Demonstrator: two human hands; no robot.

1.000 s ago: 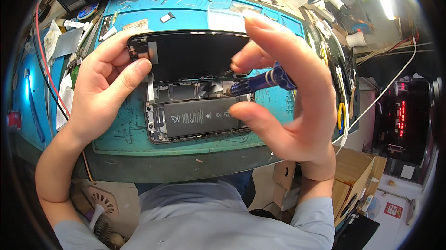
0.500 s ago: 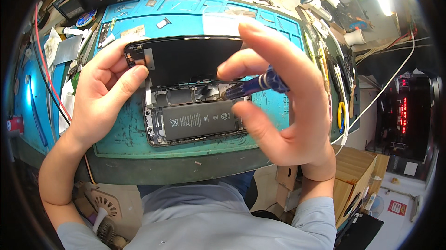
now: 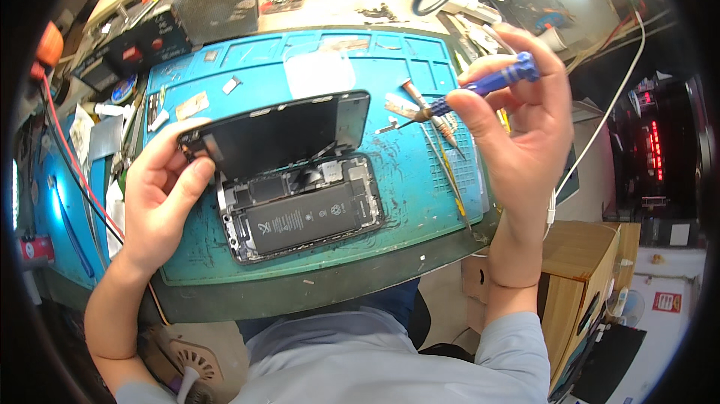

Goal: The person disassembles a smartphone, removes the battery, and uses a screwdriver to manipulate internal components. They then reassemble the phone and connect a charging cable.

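Note:
My left hand (image 3: 161,198) pinches the left end of a black phone screen (image 3: 277,134), holding it tilted up along the far edge of the opened phone body (image 3: 367,201). Inside the body lies a black battery (image 3: 296,216), with bare metal parts around it. My right hand (image 3: 525,130) grips a blue screwdriver (image 3: 491,83) to the right of the phone, its shaft pointing left and down. By the screwdriver's tip is a small silvery piece (image 3: 387,129); whether it clings to the tip or lies on the mat, I cannot tell.
Under the phone lies a blue-green work mat (image 3: 405,186) with moulded compartments at its far side. Another screwdriver (image 3: 442,128) and thin yellow tweezers (image 3: 454,186) lie on its right part. A black bench device (image 3: 135,51) stands back left; red and black cables (image 3: 79,171) run along the left.
My right hand has drawn the screwdriver out of the phone, up and to the right. My left hand still holds the screen; the phone sits lower and further left in view.

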